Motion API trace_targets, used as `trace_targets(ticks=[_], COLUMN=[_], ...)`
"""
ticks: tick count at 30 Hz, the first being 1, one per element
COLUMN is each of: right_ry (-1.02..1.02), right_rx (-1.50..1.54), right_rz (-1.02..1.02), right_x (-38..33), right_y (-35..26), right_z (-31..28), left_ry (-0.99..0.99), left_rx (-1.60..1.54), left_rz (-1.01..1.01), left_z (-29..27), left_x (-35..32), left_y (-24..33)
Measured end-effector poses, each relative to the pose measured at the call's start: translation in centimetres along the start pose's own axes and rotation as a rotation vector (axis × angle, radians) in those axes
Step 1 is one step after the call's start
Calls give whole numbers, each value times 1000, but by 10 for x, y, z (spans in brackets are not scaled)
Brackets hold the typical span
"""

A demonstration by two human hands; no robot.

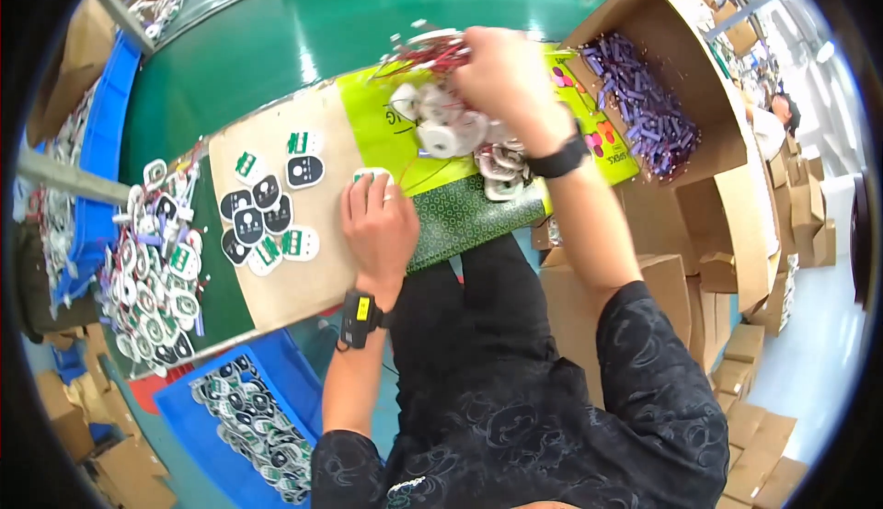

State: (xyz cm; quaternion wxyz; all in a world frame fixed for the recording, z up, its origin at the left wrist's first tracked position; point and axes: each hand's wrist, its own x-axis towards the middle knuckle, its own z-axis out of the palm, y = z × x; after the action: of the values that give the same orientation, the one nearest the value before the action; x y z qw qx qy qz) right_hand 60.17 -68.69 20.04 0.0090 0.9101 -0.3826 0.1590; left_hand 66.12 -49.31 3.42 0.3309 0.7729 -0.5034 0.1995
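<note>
My left hand (378, 233) lies over the beige board with its fingers stretched forward. Its fingertips touch a white part with a green circuit board (372, 174), mostly covered by the hand. My right hand (501, 77), smeared by motion, is closed around a bundle of red wires (428, 55) with small white connectors. Below that hand, white round parts (443, 132) with wires attached are heaped on a yellow-green printed bag (368, 123). Left of my left hand, several black-faced white parts (248, 226) and green-board parts (299, 242) lie on the beige board (317, 284).
A cardboard box (704, 77) of purple cylindrical pieces (639, 109) stands at right. White wired parts (152, 274) pile up at the table's left end. A blue bin (299, 371) of finished-looking discs sits below the table edge. Green tabletop (368, 12) stretches behind.
</note>
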Motion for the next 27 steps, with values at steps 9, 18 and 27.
trace_targets(ticks=[9, 18, 27], right_ry=[108, 58, 46], right_rx=[68, 273, 261], right_rz=[-131, -233, -324], right_x=[-26, 10, 19], right_y=[-48, 37, 37], right_z=[62, 18, 22], left_ry=[-44, -76, -274], left_rx=[-14, 80, 109], left_rz=[-95, -101, -168], left_z=[-19, -46, -84], left_x=[-17, -23, -12], left_y=[8, -10, -9])
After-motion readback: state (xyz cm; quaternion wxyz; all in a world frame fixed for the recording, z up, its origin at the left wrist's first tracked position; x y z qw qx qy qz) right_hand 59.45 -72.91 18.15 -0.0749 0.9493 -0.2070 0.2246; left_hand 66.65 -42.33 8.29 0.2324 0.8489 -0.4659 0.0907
